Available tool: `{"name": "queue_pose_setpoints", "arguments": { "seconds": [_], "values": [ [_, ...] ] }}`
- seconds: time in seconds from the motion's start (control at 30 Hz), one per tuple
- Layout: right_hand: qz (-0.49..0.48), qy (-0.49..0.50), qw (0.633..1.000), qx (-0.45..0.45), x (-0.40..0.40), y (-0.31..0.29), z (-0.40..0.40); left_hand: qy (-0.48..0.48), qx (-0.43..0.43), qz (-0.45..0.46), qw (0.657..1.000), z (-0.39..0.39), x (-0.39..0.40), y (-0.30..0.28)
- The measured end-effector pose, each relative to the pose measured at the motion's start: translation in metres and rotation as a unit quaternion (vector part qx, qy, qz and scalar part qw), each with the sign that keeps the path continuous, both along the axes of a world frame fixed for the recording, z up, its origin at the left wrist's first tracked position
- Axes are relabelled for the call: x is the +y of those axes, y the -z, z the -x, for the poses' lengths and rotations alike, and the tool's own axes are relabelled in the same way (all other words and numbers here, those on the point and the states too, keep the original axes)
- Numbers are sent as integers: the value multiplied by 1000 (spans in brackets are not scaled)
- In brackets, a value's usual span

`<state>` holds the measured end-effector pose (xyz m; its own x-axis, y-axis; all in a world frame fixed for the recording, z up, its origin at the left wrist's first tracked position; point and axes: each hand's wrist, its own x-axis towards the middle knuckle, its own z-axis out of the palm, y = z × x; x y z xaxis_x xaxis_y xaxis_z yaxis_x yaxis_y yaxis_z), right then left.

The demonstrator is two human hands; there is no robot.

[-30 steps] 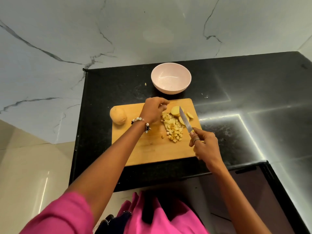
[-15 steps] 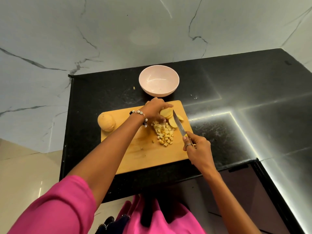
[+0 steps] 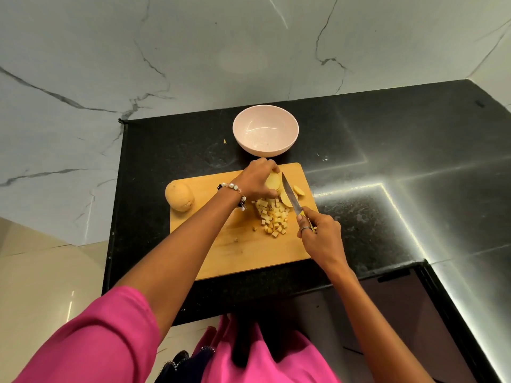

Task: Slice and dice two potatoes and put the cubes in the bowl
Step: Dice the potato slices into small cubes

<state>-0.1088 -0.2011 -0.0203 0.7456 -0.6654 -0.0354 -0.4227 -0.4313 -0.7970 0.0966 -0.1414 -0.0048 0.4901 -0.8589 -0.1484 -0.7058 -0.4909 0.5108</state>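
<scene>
Mid-slicing — left hand [image 3: 255, 179] pinching potato [image 3: 273, 181], right hand [image 3: 318, 230] clamped on knife [image 3: 290, 196]; next, straight cut down, cubes [image 3: 272, 214] at 6 o'clock.

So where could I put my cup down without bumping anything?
On the black counter, to the right of the bowl and cutting board, there is bare room. The board's near part is free too. Its far right corner is crowded: both hands, the knife, slices and cubes.
</scene>
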Motion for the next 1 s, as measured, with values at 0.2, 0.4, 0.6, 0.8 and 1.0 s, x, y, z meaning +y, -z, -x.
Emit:
{"name": "queue_pose_setpoints", "arguments": {
  "seconds": [0.2, 0.4, 0.6, 0.8, 1.0],
  "values": [
    [26, 3, 1000, -5, -2, -7, -5, -21, 3, 22, 1000, 2, 1, -2],
    [40, 0, 999, -10, -2, -9, -7, -39, -9, 53, 998, 4, 4, -4],
    [35, 6, 999, -9, -2, -7, -8, -43, 0, 36, 998, 8, 3, -4],
    [35, 3, 999, -10, 0, -8, -8, -43, -4, 35, 998, 11, 6, -2],
    [36, 1, 999, -12, 1, -12, -9, -58, 7, 37, 998, 11, 8, -7]
  ]
}}
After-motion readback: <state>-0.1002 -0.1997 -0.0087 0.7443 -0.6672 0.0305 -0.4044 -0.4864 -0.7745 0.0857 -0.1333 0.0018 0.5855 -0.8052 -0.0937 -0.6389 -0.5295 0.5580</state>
